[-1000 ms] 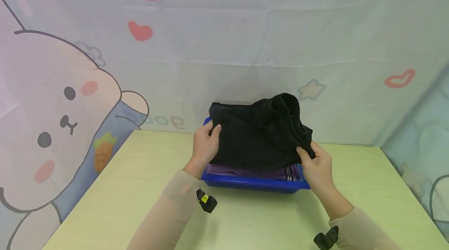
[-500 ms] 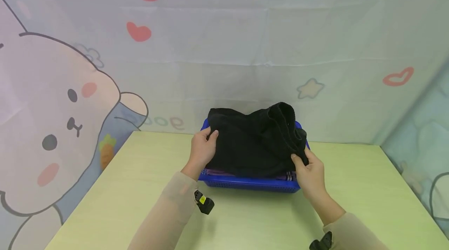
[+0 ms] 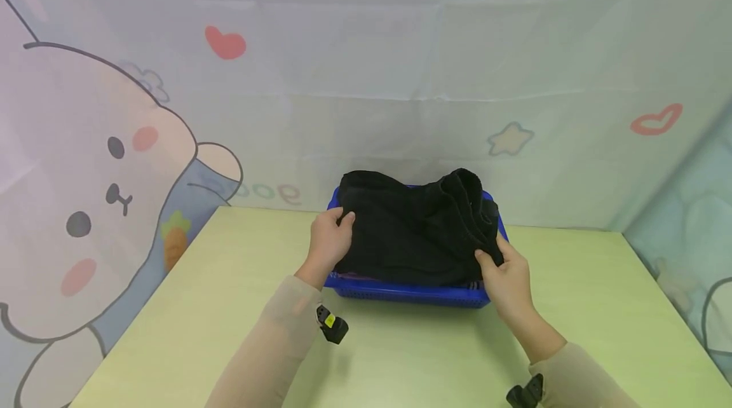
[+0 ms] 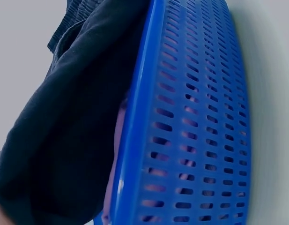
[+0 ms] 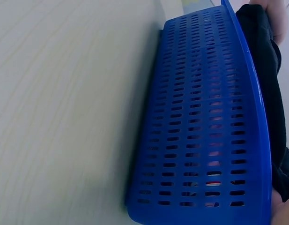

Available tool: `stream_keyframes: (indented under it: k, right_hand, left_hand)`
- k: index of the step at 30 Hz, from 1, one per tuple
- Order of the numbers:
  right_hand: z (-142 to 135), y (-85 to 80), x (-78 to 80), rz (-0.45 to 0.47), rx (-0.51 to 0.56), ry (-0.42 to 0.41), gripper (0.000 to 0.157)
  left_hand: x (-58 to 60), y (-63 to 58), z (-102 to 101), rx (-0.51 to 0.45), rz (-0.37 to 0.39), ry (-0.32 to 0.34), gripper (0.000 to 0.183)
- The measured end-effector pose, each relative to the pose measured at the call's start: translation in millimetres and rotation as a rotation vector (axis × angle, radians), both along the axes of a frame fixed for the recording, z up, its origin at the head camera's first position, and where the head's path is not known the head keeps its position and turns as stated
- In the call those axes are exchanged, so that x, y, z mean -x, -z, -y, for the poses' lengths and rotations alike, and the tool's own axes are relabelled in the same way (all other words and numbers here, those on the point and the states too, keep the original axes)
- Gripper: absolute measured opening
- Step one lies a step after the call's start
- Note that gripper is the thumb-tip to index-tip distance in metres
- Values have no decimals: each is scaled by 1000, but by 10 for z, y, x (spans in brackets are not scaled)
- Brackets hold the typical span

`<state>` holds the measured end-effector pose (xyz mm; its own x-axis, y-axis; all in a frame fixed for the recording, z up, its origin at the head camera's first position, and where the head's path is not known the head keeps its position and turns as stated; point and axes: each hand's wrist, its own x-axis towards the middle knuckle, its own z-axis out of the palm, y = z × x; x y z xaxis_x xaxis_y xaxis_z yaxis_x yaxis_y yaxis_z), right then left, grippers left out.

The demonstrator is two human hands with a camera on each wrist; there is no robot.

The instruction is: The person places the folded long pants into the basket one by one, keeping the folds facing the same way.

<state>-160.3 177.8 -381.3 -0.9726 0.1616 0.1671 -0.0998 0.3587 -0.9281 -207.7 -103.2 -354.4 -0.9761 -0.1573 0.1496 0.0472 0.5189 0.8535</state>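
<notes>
Folded black pants (image 3: pixel 412 230) with a gathered elastic band lie over the top of a blue perforated plastic basket (image 3: pixel 412 293). My left hand (image 3: pixel 330 239) pinches their left edge between thumb and fingers. At the right edge, my right hand (image 3: pixel 508 274) pinches the cloth near the folded band. A strip of purple cloth (image 4: pixel 117 154) shows under the pants inside the basket rim in the left wrist view. Through the slots of the basket (image 5: pixel 200 117) in the right wrist view, more purplish cloth is visible. The rest of the basket's contents is hidden.
The basket stands near the back of a pale yellow-green table (image 3: pixel 257 249). Behind the table hangs a printed fabric backdrop (image 3: pixel 366 77) with hearts and a cartoon animal. A dark cable-like line (image 3: pixel 706 319) curves at the far right.
Both hands have lowered the black pants onto the basket, covering most of the purple cloth. My right hand has moved slightly left. Over the last half second the hands have barely moved.
</notes>
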Motion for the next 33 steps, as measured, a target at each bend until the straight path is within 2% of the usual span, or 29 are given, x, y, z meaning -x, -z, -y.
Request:
stream_keyframes:
  k: [6, 15, 22, 28, 31, 33]
  right_hand:
    - [-24, 8, -16, -16, -135, 26, 58]
    - [-103, -6, -37, 42, -287, 12, 62]
    - [-118, -20, -55, 71, -292, 23, 61]
    - [-158, -37, -87, 114, -284, 46, 80]
    - [-174, -39, -109, 90, -315, 32, 90]
    - [-170, -41, -121, 42, -360, 11, 89]
  left_hand:
    - [-21, 14, 6, 34, 39, -18, 45]
    - [-65, 38, 20, 90, 60, -32, 43]
    - [-92, 61, 9, 165, 72, -49, 43]
    - [-144, 30, -1, 232, 89, -75, 44]
    - [-164, -14, 6, 263, 111, -71, 45]
    - [-168, -39, 8, 292, 128, -67, 46]
